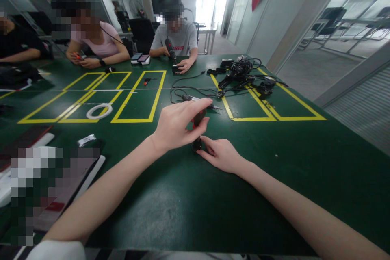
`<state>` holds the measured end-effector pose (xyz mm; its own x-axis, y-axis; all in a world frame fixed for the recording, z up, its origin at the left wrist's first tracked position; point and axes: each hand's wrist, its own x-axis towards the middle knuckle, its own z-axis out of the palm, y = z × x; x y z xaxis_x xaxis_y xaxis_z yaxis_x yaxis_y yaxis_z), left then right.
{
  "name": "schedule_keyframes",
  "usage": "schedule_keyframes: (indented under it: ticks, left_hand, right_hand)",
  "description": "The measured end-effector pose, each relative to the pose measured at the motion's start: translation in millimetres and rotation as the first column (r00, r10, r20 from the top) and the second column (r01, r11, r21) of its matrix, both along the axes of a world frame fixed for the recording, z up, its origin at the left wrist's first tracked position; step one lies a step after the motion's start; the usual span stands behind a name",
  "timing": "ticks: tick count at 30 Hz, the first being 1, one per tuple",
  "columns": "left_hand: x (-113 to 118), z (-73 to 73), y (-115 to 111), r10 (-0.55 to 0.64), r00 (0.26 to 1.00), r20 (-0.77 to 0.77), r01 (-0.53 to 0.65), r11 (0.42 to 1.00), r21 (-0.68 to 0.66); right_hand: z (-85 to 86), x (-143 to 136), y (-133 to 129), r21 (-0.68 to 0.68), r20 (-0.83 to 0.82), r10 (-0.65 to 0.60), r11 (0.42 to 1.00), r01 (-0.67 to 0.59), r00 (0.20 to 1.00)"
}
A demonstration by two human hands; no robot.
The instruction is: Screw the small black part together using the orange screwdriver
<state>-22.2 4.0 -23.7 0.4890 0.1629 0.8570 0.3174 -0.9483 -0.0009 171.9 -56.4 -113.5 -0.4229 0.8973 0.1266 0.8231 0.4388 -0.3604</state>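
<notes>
My left hand (pixel 179 124) is wrapped round the handle of a red and black screwdriver (pixel 200 118), which stands roughly upright. Its lower end meets a small black part (pixel 196 145) on the green table. The fingers of my right hand (pixel 224 154) pinch that black part from the right side. The part is too small and too covered to name its kind. Just beyond my left hand lies a grey and black pen-like tool (pixel 191 98) with a cable.
Yellow tape outlines (pixel 132 121) mark the green table (pixel 243 203). A tape roll (pixel 99 111) lies left, tangled black cables (pixel 240 69) back right. Tablet-like devices (pixel 70 178) sit front left. Across the table, a co-worker (pixel 176 34) holds a power screwdriver (pixel 170 48); other people sit further left.
</notes>
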Motion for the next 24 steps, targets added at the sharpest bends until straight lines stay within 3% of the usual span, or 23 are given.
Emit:
schedule_keyframes:
  ticks: [13, 20, 24]
  left_hand:
    - [-1.1, -2.2, 1.0, -0.019, 0.999, -0.041, 0.018, 0.999, -0.035]
    - [-2.4, -1.8, -1.8, -0.096, 0.995, 0.007, 0.093, 0.945, -0.313]
    - [-4.0, 0.9, 0.5, -0.077, 0.997, -0.024, 0.070, 0.971, -0.228]
  right_hand:
    - [0.3, 0.2, 0.5, -0.006, 0.001, 0.003, 1.000, -0.003, 1.000]
    - [1.2, -0.8, -0.1, -0.017, -0.004, -0.008, 1.000, 0.007, 1.000]
    - [1.7, -0.5, -0.3, -0.018, -0.008, -0.001, 1.000, 0.001, 1.000]
